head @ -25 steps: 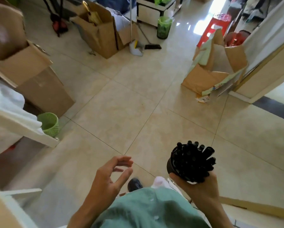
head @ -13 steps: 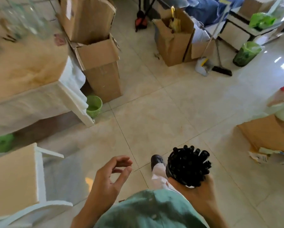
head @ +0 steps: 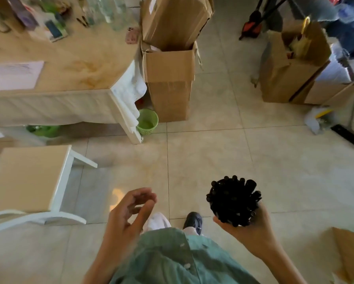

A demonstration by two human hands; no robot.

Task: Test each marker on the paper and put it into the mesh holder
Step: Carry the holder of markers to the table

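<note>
My right hand point(head: 247, 226) grips a black holder point(head: 233, 200) from below, packed with several black markers standing cap-up; the holder's wall is mostly hidden by the markers and my palm. My left hand point(head: 129, 210) hangs in front of my body, fingers loosely curled and apart, holding nothing. A white sheet of paper point(head: 14, 74) lies on the beige table point(head: 79, 64) at the upper left, well away from both hands.
A white stool point(head: 28, 177) stands left of me by the table. A small green basket point(head: 147, 121) sits at the table corner beside tall cardboard boxes point(head: 170, 78). More boxes point(head: 291, 68) and a broom with dustpan point(head: 334, 128) are at the right. Tiled floor lies ahead.
The view has swung left, bringing the table, paper and stool into sight. My hands keep their pose, the right still carrying the markers.
</note>
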